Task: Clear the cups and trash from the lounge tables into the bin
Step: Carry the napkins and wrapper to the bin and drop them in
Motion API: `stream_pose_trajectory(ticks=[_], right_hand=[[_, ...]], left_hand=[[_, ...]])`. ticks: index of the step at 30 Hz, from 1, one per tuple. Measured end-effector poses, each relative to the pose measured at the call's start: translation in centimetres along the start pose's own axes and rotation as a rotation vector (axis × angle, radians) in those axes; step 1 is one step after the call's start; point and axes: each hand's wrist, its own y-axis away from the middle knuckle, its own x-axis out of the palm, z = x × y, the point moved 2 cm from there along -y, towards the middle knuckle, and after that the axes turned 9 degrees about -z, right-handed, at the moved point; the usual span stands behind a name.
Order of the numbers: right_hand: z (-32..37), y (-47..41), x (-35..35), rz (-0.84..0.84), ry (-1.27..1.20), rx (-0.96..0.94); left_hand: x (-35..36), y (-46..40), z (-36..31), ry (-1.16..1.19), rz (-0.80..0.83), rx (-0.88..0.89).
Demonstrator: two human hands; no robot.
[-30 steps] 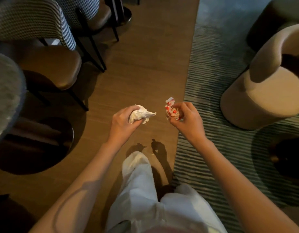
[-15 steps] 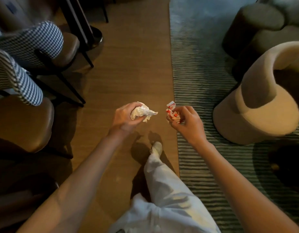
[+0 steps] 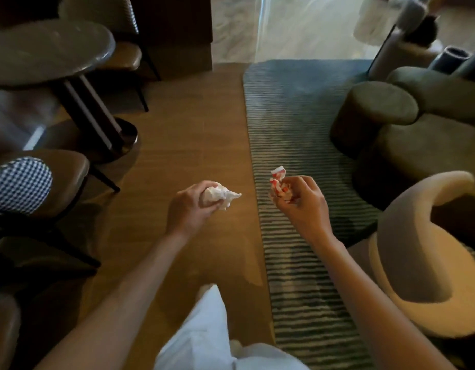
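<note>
My left hand is closed around a crumpled white napkin, whose pointed end sticks out to the right. My right hand grips a crumpled red-and-white wrapper, with a corner poking up above the fingers. Both hands are held out in front of me at waist height, over the wooden floor and the rug's edge. No bin shows in the view.
A round dark table on a pedestal stands at the far left with brown chairs around it. A striped rug lies on the right, bearing a beige curved armchair and olive round seats. My white trouser legs show below.
I have walked forward along the wooden floor: the chairs slid toward me, and the round table and far seats came into view. Both hands kept their hold on the trash.
</note>
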Motion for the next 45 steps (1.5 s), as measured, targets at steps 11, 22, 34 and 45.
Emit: stream_pose_trajectory(ticks=[11, 22, 34, 45], right_hand=[[-6.4, -27.1, 8.8, -0.133, -0.003, 0.084], [-18.5, -50.4, 13.4, -0.120, 0.002, 0.228], [-32.1, -82.2, 14.1, -0.074, -0.068, 0.268], [-42.6, -111.7, 21.0, -0.131, -0.029, 0.255]], left_hand=[[14.4, -29.9, 3.7, 0.097, 0.125, 0.102], [32.2, -55.2, 2.6, 0.157, 0.295, 0.156], [49.8, -82.3, -2.1, 0.103, 0.310, 0.180], [66.8, -109.3, -1.0, 0.133, 0.349, 0.206]])
